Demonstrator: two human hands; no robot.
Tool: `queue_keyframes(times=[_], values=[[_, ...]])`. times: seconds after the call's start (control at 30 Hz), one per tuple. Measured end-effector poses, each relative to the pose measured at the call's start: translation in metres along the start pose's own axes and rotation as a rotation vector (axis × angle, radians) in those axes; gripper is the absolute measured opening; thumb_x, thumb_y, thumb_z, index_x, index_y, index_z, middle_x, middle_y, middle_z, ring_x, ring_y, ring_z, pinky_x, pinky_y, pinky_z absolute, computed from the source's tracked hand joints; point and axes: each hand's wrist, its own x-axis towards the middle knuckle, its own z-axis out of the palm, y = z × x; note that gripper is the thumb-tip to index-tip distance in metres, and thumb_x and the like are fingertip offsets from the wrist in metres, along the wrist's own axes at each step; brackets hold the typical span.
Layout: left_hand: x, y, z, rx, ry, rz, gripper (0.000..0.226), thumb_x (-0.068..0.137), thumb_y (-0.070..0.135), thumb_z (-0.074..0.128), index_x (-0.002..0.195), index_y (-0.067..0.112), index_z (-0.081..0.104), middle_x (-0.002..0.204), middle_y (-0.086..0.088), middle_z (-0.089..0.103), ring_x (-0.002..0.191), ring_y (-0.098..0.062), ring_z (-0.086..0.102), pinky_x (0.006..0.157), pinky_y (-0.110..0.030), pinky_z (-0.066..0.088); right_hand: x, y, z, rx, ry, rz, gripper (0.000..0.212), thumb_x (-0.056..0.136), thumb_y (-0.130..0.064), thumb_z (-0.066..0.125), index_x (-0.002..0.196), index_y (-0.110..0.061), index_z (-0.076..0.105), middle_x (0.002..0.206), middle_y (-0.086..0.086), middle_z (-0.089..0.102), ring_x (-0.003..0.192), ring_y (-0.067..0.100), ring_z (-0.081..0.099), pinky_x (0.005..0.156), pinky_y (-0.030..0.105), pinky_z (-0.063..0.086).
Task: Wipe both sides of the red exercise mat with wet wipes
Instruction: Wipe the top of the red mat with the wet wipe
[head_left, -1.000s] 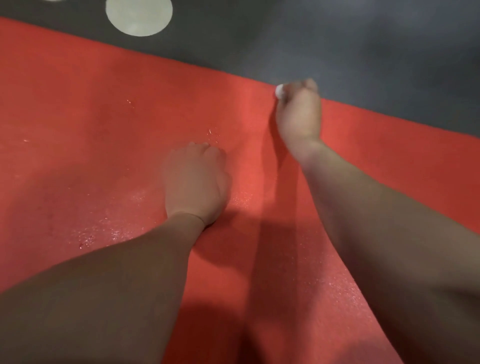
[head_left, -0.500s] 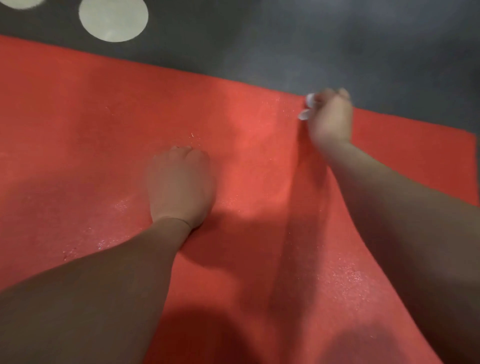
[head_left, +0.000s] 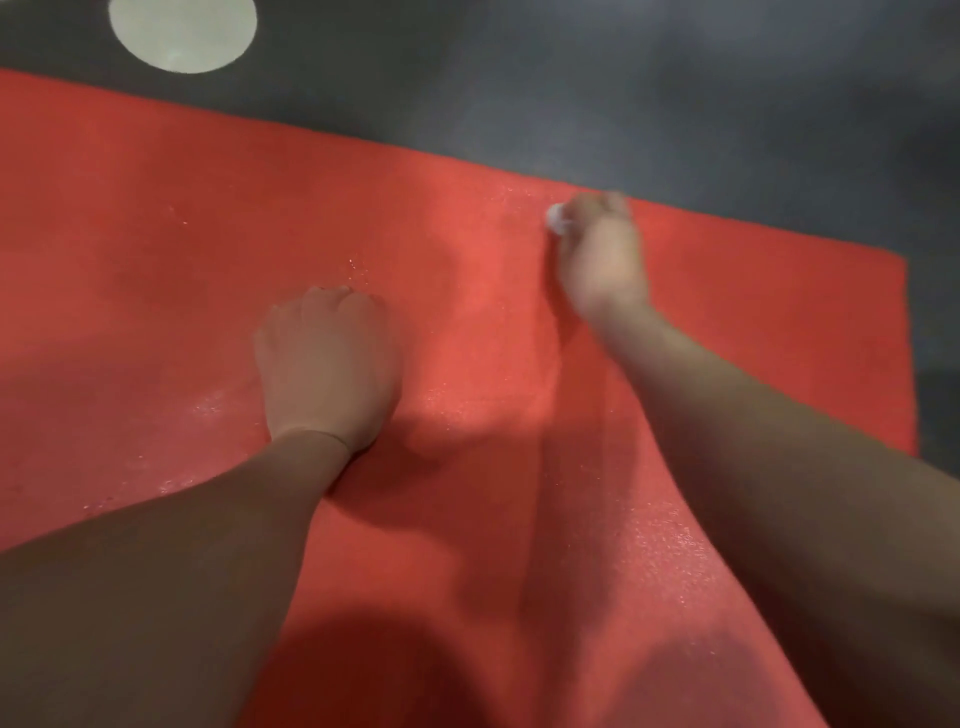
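Note:
The red exercise mat (head_left: 156, 234) lies flat on a dark floor and fills most of the view, with wet shiny patches on it. My left hand (head_left: 327, 369) rests on the mat near its middle as a fist, fingers curled under, holding nothing I can see. My right hand (head_left: 602, 254) is near the mat's far edge, blurred, gripping a white wet wipe (head_left: 558, 221) that shows at the fingertips and presses on the mat.
Dark grey floor (head_left: 675, 93) lies beyond the mat's far edge and along its right end. A pale round floor marking (head_left: 182, 31) sits at the top left.
My right hand with the wipe has slid along the mat's far edge toward the right end. The view has shifted, so the mat's right end shows. My left hand has stayed planted.

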Motion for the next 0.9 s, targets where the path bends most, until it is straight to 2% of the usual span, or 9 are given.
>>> queue_keyframes(times=[0.07,0.13,0.2,0.3,0.37,0.47,0.57,0.8,0.9], values=[[0.000,0.000,0.001,0.006,0.010,0.005,0.035,0.089,0.028,0.054,0.123,0.023,0.061,0.134,-0.006,0.055,0.125,-0.035,0.043,0.106,-0.053,0.032,0.003,0.029,-0.015,-0.051,0.096,0.202,0.021,0.092,-0.006,0.046,0.101,-0.001,0.065,0.109,0.025,0.059,0.100,0.040,0.057,0.086,0.035,0.036],[0.001,0.001,0.001,0.013,0.018,0.013,0.034,0.089,0.028,0.055,0.122,0.023,0.061,0.134,-0.006,0.055,0.124,-0.034,0.044,0.106,-0.052,0.032,-0.003,0.026,-0.014,-0.049,0.126,0.248,0.021,0.093,-0.006,0.047,0.102,-0.001,0.065,0.107,0.025,0.060,0.098,0.040,0.057,0.085,0.035,0.036],[0.001,0.002,0.001,0.013,0.016,0.010,0.035,0.089,0.028,0.054,0.123,0.023,0.061,0.134,-0.005,0.054,0.124,-0.035,0.044,0.105,-0.052,0.032,-0.020,-0.003,0.000,0.000,0.066,0.074,0.019,0.089,-0.003,0.049,0.099,-0.002,0.065,0.101,0.023,0.062,0.094,0.040,0.058,0.082,0.038,0.037],[0.001,0.000,0.001,0.006,0.011,0.008,0.035,0.090,0.028,0.053,0.123,0.022,0.060,0.135,-0.006,0.054,0.123,-0.036,0.044,0.104,-0.052,0.032,-0.051,-0.032,0.016,0.086,-0.185,-0.306,0.022,0.082,0.001,0.053,0.099,-0.006,0.065,0.095,0.017,0.061,0.090,0.034,0.058,0.084,0.036,0.043],[0.000,-0.001,0.001,-0.002,0.017,0.013,0.034,0.090,0.028,0.052,0.123,0.022,0.060,0.134,-0.007,0.054,0.122,-0.037,0.045,0.103,-0.052,0.032,-0.048,-0.017,0.009,0.056,-0.213,-0.343,0.022,0.083,0.000,0.054,0.100,-0.007,0.065,0.097,0.016,0.060,0.091,0.034,0.058,0.085,0.037,0.045],[0.000,0.000,0.001,0.014,0.023,0.014,0.034,0.090,0.028,0.052,0.122,0.022,0.060,0.132,-0.007,0.055,0.120,-0.036,0.045,0.102,-0.051,0.032,-0.028,0.029,-0.013,-0.047,0.038,-0.023,0.017,0.087,-0.004,0.051,0.098,-0.004,0.064,0.098,0.022,0.060,0.093,0.041,0.057,0.084,0.042,0.039],[0.001,0.000,0.002,0.023,0.035,0.023,0.033,0.089,0.028,0.053,0.121,0.022,0.060,0.130,-0.007,0.055,0.117,-0.036,0.046,0.100,-0.050,0.033,-0.026,0.040,-0.022,-0.074,0.132,0.204,0.015,0.088,-0.007,0.050,0.094,-0.001,0.062,0.096,0.026,0.061,0.093,0.043,0.056,0.082,0.043,0.036],[-0.001,-0.001,-0.001,0.018,0.005,0.032,0.033,0.090,0.029,0.051,0.121,0.022,0.058,0.132,-0.008,0.053,0.119,-0.036,0.044,0.100,-0.051,0.032,-0.095,-0.033,0.013,0.079,-0.215,-0.360,0.021,0.079,-0.003,0.055,0.097,-0.008,0.064,0.094,0.013,0.061,0.091,0.034,0.056,0.082,0.038,0.045],[0.000,-0.001,-0.002,0.032,0.000,0.036,0.033,0.090,0.031,0.049,0.121,0.023,0.057,0.132,-0.007,0.053,0.120,-0.036,0.045,0.100,-0.051,0.033,-0.079,-0.013,0.002,0.009,-0.067,-0.189,0.017,0.079,-0.003,0.052,0.093,-0.006,0.061,0.092,0.018,0.060,0.089,0.040,0.056,0.080,0.041,0.040]])
